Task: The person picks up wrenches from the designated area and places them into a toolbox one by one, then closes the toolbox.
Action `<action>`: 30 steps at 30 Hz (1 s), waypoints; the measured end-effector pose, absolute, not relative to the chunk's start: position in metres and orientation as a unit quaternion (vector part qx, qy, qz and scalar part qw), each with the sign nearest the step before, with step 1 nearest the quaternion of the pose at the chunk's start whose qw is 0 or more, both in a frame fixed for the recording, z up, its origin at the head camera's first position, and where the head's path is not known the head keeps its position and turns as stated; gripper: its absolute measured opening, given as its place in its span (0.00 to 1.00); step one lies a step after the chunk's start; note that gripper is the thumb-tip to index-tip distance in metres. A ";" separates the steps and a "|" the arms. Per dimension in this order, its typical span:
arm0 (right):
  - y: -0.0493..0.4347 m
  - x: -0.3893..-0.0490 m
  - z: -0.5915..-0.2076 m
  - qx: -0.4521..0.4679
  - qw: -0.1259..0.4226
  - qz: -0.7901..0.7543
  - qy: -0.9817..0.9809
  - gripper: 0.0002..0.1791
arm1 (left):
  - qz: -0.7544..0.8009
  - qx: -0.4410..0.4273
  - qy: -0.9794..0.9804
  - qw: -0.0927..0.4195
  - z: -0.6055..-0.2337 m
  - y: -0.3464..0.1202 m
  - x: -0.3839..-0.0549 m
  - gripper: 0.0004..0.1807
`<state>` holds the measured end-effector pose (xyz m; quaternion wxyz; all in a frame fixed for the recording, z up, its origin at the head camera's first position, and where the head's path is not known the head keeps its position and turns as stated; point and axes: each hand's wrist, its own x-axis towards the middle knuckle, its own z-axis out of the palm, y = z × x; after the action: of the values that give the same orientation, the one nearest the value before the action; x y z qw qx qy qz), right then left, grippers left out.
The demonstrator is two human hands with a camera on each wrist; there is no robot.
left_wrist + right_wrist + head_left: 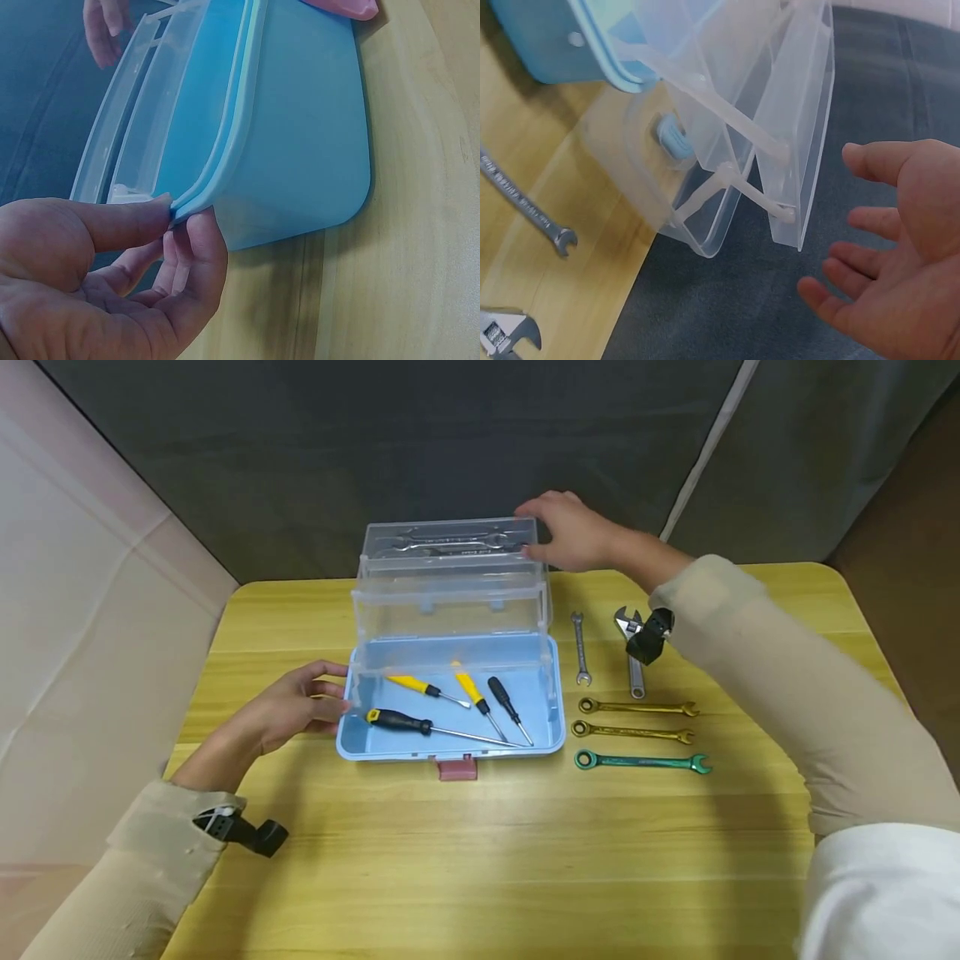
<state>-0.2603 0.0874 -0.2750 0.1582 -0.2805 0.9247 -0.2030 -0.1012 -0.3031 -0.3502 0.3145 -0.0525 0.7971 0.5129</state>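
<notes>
A light blue toolbox (386, 755) stands with its clear tiers raised at the back. My left hand (288, 706) pinches the box's left rim between thumb and fingers, as the left wrist view shows up close (112, 277). Beside the right end of the clear upper tray (450, 564) is my right hand (566, 531); the right wrist view has its fingers (855, 259) spread and apart from the plastic. Several silver wrenches (450, 540) lie in that tray. In the blue base are two yellow screwdrivers (471, 687), a long black screwdriver (401, 722) and a small black one (501, 693).
To the box's right, on the wooden table (480, 860), lie a small silver wrench (580, 647), an adjustable wrench (636, 677), two gold wrenches (637, 707) and a green one (641, 762). A pink latch (457, 769) hangs in front. Dark cloth (300, 468) rises behind.
</notes>
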 end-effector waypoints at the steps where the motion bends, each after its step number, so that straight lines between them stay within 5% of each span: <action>1: 0.089 -0.257 -0.274 -0.284 0.158 -0.199 0.925 0.36 | 0.513 -0.052 0.797 0.315 -0.350 -0.303 -0.101 0.34; 9: 0.111 -0.237 -0.277 -0.277 0.167 -0.194 0.926 0.45 | 0.514 -0.052 0.797 0.312 -0.349 -0.303 -0.104 0.34; 30: 0.169 -0.168 -0.327 -0.210 0.116 -0.177 0.955 0.47 | 0.514 -0.053 0.797 0.313 -0.351 -0.303 -0.103 0.35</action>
<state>-0.1684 0.1695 -0.3270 0.1160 -0.2096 0.9547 -0.1765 -0.1026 -0.3026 -0.3512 0.3134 -0.0535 0.7968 0.5139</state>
